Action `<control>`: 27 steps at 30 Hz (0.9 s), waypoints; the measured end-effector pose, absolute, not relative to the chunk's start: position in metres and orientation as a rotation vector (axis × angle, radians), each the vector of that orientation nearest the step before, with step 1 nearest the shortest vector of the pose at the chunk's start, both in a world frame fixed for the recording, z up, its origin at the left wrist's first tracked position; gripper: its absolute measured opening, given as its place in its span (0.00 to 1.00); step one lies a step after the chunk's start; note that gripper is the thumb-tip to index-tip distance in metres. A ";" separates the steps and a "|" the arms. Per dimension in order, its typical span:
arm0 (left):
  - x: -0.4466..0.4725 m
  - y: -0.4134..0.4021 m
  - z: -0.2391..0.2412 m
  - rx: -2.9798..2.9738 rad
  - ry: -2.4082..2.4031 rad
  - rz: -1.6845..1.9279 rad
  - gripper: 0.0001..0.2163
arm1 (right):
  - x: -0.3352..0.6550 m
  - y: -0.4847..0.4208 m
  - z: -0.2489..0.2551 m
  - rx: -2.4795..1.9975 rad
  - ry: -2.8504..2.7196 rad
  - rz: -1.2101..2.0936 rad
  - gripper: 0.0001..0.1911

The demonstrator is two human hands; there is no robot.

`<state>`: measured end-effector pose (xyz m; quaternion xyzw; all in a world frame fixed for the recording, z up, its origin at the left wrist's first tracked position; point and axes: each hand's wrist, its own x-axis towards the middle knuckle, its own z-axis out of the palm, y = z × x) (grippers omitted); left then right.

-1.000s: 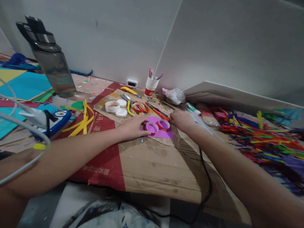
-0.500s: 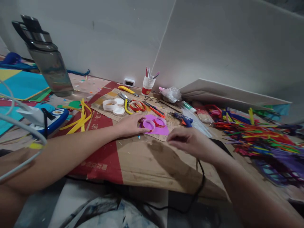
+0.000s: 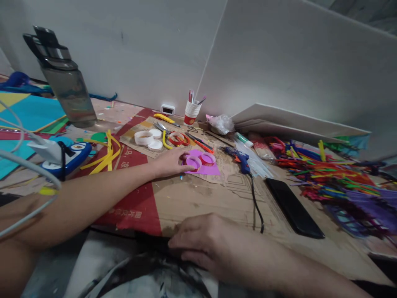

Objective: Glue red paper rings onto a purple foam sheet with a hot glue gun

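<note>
My left hand [image 3: 170,162] reaches across the cardboard sheet [image 3: 198,198] and its fingertips pinch a purple ring [image 3: 193,163] standing on a purple paper piece [image 3: 207,169]. A second ring, red-rimmed [image 3: 208,158], stands on the same paper just beyond. My right hand [image 3: 203,243] lies at the cardboard's near edge, knuckles up, its fingers curled over the edge above the cloth on my lap; nothing shows in them. A blue glue gun [image 3: 243,161] with a black cord lies to the right of the purple paper.
A black phone [image 3: 293,207] lies on the cardboard at right, beside a heap of coloured pipe cleaners [image 3: 335,178]. White tape rolls [image 3: 149,138], scissors, a paper cup of pens [image 3: 191,112] and a grey water bottle [image 3: 66,89] stand further back; yellow strips [image 3: 105,155] lie left.
My right hand has drawn back from the red-rimmed ring to the cardboard's near edge, uncovering the glue gun and the phone. My left hand has stayed on the purple ring.
</note>
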<state>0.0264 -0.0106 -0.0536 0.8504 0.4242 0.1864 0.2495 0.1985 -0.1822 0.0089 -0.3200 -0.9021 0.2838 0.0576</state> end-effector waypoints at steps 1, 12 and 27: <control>0.026 -0.011 -0.054 2.320 1.154 0.512 0.32 | 0.202 -0.176 0.012 -0.898 -2.705 0.904 0.11; 0.026 -0.011 -0.055 2.320 1.118 0.561 0.29 | 0.273 -0.041 -0.018 -1.956 -2.072 0.217 0.19; 0.017 -0.007 -0.048 2.282 1.213 0.646 0.29 | 0.268 -0.043 -0.032 -1.891 -2.153 0.415 0.17</control>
